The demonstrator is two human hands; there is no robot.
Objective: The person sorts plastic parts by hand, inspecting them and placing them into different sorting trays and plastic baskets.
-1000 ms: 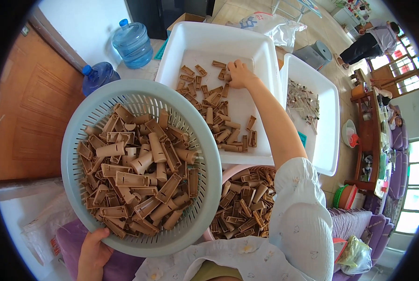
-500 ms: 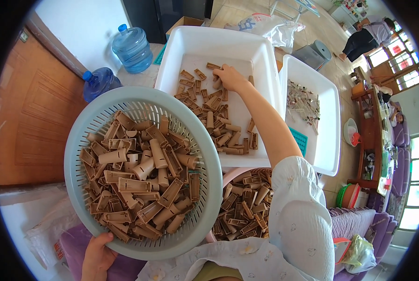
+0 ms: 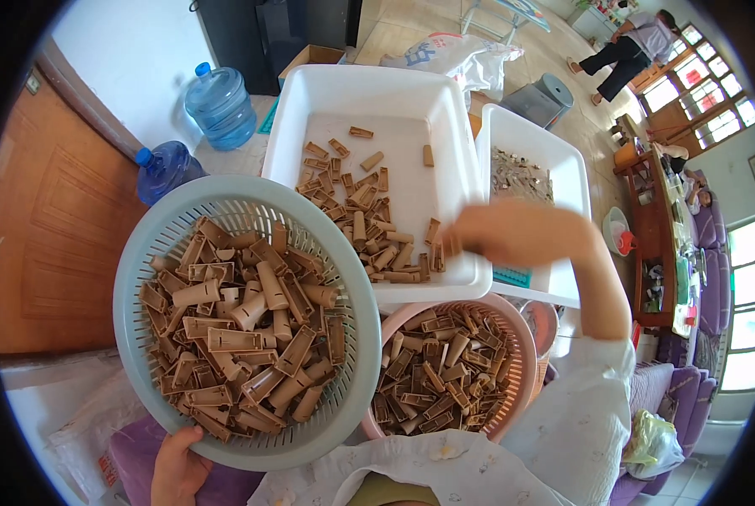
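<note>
My left hand [image 3: 181,465] grips the lower rim of a round grey-green plastic basket [image 3: 359,371], its thumb over the edge. The basket is tilted and heaped with brown plastic half-round shells [image 3: 236,339], several with slots. My right hand [image 3: 508,233] is a blur above the right front edge of a white rectangular tray [image 3: 369,88]. A smeared brown patch shows at its fingertips, but whether it is a held piece I cannot make out. Loose brown pieces [image 3: 362,196] are scattered in the tray, mostly toward its left and front. A pink basket [image 3: 523,333] full of similar pieces stands below the tray.
A second white tray [image 3: 573,160] with small clear parts stands to the right. Two blue water jugs [image 3: 219,110] are by the left wall, near a wooden door [image 3: 57,211]. A grey bin [image 3: 539,99] and plastic bag [image 3: 458,61] lie beyond. Another person [image 3: 635,51] stands far right.
My right hand has swung from the tray's far middle toward its right front edge. The pink basket shows more fully. The far person shows further left, and the whole view has shifted slightly.
</note>
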